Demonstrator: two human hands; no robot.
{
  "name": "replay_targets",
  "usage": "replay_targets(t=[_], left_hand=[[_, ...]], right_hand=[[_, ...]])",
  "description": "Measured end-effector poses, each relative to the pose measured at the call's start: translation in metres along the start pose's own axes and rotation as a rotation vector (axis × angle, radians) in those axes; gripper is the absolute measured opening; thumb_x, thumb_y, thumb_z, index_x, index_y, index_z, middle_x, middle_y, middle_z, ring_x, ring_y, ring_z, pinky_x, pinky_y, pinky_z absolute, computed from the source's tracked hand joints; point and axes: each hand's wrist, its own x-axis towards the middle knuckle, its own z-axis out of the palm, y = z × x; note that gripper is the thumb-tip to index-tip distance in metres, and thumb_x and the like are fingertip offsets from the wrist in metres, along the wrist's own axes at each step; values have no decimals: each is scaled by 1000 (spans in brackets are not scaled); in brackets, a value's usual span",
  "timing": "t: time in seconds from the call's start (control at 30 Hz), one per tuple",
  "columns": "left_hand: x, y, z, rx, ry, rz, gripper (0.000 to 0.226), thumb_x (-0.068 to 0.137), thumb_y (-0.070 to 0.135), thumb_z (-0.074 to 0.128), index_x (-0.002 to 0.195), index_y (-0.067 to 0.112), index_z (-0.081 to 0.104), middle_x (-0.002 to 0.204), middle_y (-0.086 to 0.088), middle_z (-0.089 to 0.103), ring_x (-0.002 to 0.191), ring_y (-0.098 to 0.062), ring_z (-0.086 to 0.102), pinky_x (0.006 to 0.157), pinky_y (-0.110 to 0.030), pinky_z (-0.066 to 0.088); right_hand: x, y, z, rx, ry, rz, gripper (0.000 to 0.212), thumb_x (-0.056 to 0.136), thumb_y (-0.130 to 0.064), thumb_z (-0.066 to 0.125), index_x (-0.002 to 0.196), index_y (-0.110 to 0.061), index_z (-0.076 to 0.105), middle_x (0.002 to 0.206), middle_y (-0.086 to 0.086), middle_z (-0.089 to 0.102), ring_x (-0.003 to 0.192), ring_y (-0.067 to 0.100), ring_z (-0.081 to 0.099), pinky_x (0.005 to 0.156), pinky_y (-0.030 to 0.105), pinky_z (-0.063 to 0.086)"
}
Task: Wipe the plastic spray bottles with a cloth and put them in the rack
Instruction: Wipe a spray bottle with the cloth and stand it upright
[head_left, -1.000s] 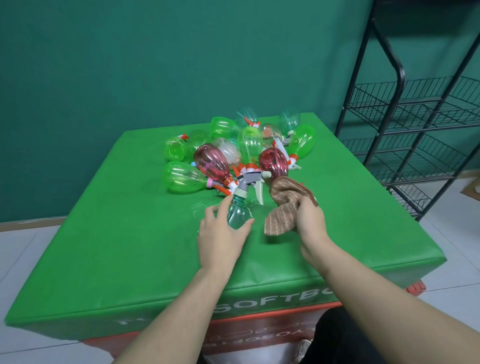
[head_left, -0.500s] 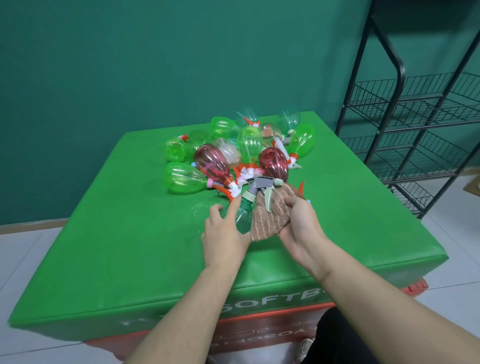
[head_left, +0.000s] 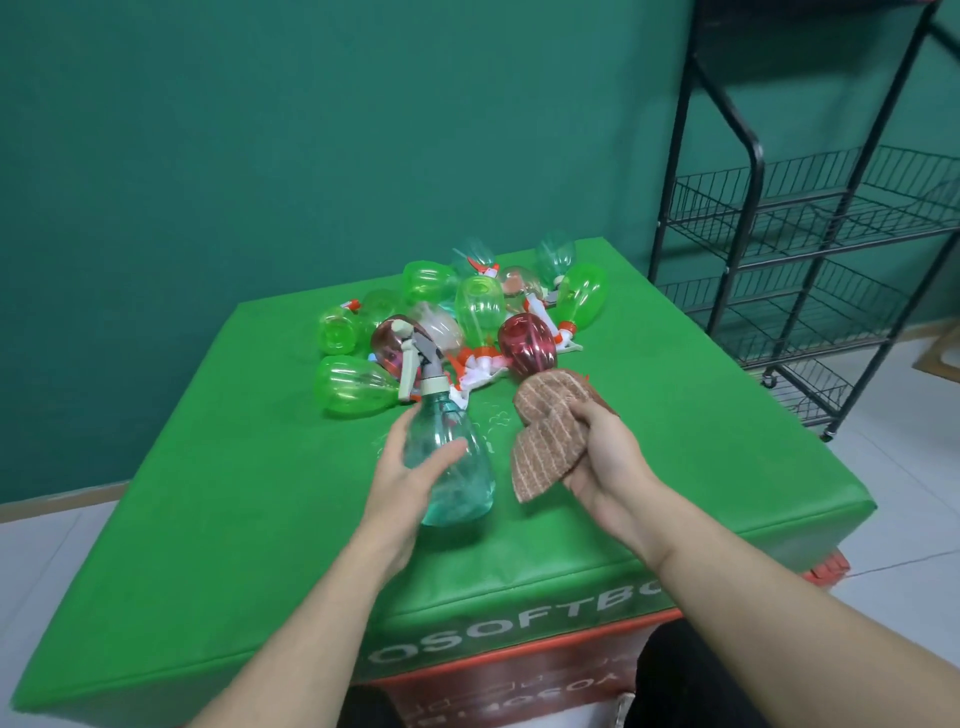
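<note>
Head view, items: teal spray bottle (head_left: 453, 462), nozzle up, lifted over green table (head_left: 208, 545), w/ left hand (head_left: 402, 478) fingers curled round body. Brown cloth (head_left: 550, 436) bunched in right hand (head_left: 602, 457), thumb pinching. Bottle pile (head_left: 467, 322) behind; black rack (head_left: 810, 249) at right.

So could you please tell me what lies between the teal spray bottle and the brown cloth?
In the head view, only a narrow strip of bare green table cover separates the teal spray bottle, gripped by the left hand, from the brown cloth in the right hand.
</note>
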Motion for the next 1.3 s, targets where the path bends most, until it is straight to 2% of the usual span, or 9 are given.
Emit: replay_targets(t=[0.07,0.2,0.37,0.6,0.8,0.97,1.07,1.13,1.3], left_hand=[[-4,8,-1,-116,-80,-33,74,50,52,89,114,66,55,142,-3,57,122,-29,61,104,-57,48],[-5,5,4,-260,-233,-55,107,29,49,98,126,36,54,113,-5,75,96,-28,74,76,-46,62],[-10,-2,8,-245,-266,-56,78,49,37,82,120,27,52,113,-9,70,95,-26,72,77,-44,62],[-15,-9,9,-184,-310,-81,76,44,36,82,114,38,50,104,-6,76,88,-24,74,70,-36,61],[-16,-10,8,-128,-326,-154,85,40,41,83,115,50,43,129,-12,63,99,-24,74,76,-36,61],[-12,-13,4,-85,-336,-220,144,28,50,94,151,49,19,144,-17,53,120,-32,62,108,-55,45],[-12,-12,5,-101,-323,-245,151,29,47,93,158,41,15,139,-15,58,115,-29,66,102,-51,51],[-14,-13,5,-125,-316,-265,150,30,43,93,159,35,17,129,-12,65,105,-27,72,92,-47,57],[-12,-17,8,-266,-259,-324,112,51,37,88,150,23,38,128,-20,66,98,-33,74,78,-53,61]], right_hand=[[-2,-4,11,13,-32,17,20,109,-19,38,111,-15,57,116,19,72,112,30,67,102,48,52],[-7,-13,32,40,-106,33,21,109,-19,38,107,-15,58,114,19,72,101,26,68,88,41,56],[-14,-25,44,52,-166,44,26,108,-19,41,102,-8,64,92,12,75,79,21,66,75,31,52],[-22,-28,42,70,-214,120,31,106,-17,39,98,-5,67,92,13,72,73,20,64,76,32,51],[-28,-26,42,-253,-222,36,28,106,-27,44,104,-11,67,101,10,76,89,23,69,87,40,55],[-32,-23,37,-815,-207,-193,38,107,-32,36,101,-4,61,107,20,67,100,32,64,100,43,47],[-30,-22,30,-1030,-248,-314,39,109,-35,29,93,-12,56,92,10,65,82,23,57,77,29,45],[-25,-19,24,-1131,-279,-405,38,110,-38,28,99,-15,57,92,2,65,87,21,59,78,31,46],[-22,-11,6,-1127,-304,-530,29,109,-38,30,112,-30,57,82,-3,67,70,12,62,63,26,49]])
